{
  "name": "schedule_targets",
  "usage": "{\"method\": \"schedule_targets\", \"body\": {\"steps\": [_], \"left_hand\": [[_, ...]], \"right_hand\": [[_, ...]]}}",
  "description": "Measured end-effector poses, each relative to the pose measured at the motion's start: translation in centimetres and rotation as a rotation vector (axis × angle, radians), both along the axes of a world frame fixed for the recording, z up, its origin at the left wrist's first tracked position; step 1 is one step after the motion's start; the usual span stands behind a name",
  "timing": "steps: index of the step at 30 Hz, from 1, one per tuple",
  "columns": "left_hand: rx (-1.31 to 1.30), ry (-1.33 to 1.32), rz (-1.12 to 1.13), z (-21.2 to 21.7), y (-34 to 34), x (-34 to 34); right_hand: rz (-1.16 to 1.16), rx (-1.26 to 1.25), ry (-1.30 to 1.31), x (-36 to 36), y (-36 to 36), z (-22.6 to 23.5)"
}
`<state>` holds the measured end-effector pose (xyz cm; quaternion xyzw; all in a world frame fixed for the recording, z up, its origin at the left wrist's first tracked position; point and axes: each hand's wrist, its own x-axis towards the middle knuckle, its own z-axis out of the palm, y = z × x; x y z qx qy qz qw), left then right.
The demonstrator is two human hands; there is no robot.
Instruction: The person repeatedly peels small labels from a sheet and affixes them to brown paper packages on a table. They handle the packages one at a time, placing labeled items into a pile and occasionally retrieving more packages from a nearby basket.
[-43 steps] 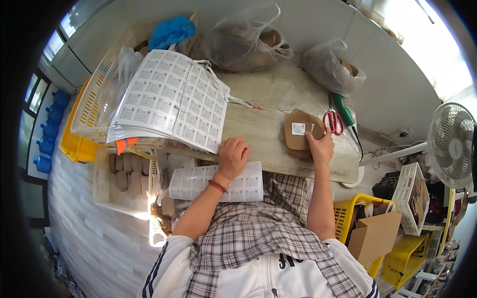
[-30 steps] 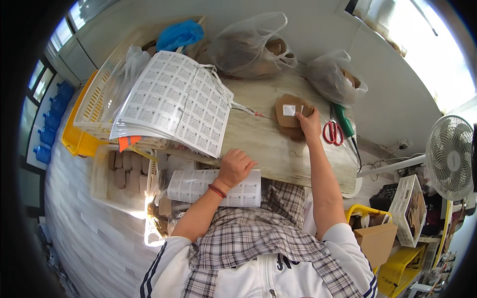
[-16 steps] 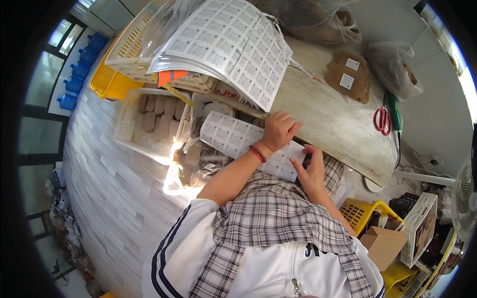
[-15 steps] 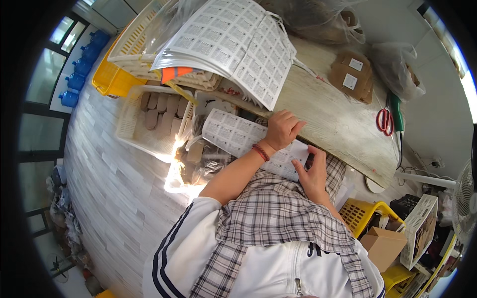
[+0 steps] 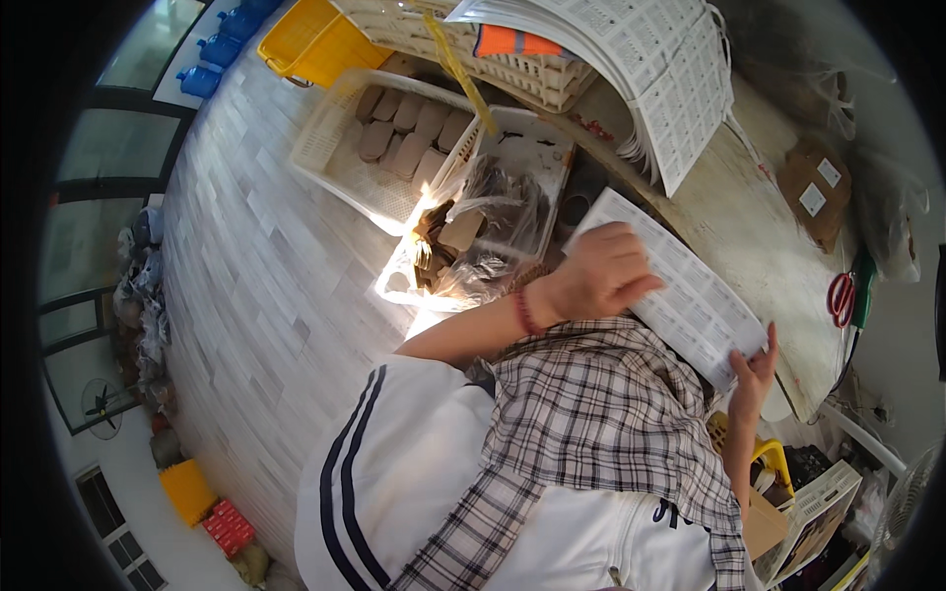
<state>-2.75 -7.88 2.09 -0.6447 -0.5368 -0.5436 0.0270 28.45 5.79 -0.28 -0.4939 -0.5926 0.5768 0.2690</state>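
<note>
A long white label sheet [image 5: 690,291] printed with rows of small dark blocks lies slanted over my lap, beside the table's edge. At its lower right end, my right hand [image 5: 751,379] grips the sheet between thumb and fingers. My left hand [image 5: 601,271] is over the sheet's left part, its fingers curled in and slightly blurred; whatever they may hold is hidden. A red beaded bracelet [image 5: 525,312] circles that wrist. Above, a thick stack of similar label sheets [image 5: 680,89] droops over the table's edge.
A white crate [image 5: 320,138] of brown oval pieces stands at the left, next to a white bin [image 5: 557,187] with plastic bags. Red scissors [image 5: 841,298] and a brown packet [image 5: 813,192] lie on the wooden table [image 5: 729,222]. Beyond the crate is a yellow basket [image 5: 320,44].
The view has swung left, shifting the scene rightward. My left hand has risen off the sheet's middle toward its left part. My right hand now grips the sheet's right end, which is tilted more steeply.
</note>
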Motion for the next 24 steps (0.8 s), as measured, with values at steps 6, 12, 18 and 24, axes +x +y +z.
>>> {"method": "schedule_targets", "body": {"steps": [6, 12, 18, 24], "left_hand": [[-0.574, -0.585, 1.001, -20.8, -19.7, -8.3], [-0.925, -0.732, 1.024, -36.3, -31.0, -14.9], [-0.727, -0.392, 0.825, -31.3, -23.4, -17.7], [-1.001, -0.040, 0.725, -30.6, -21.6, -21.1]], "right_hand": [[-0.097, -0.021, -0.131, 10.1, 1.0, -2.7], [-0.199, 0.112, -0.310, 9.8, 1.1, -4.0], [-0.263, 0.373, -0.579, 12.2, 2.4, -5.9], [-0.268, 0.397, -0.739, 11.2, 1.6, -4.5]]}}
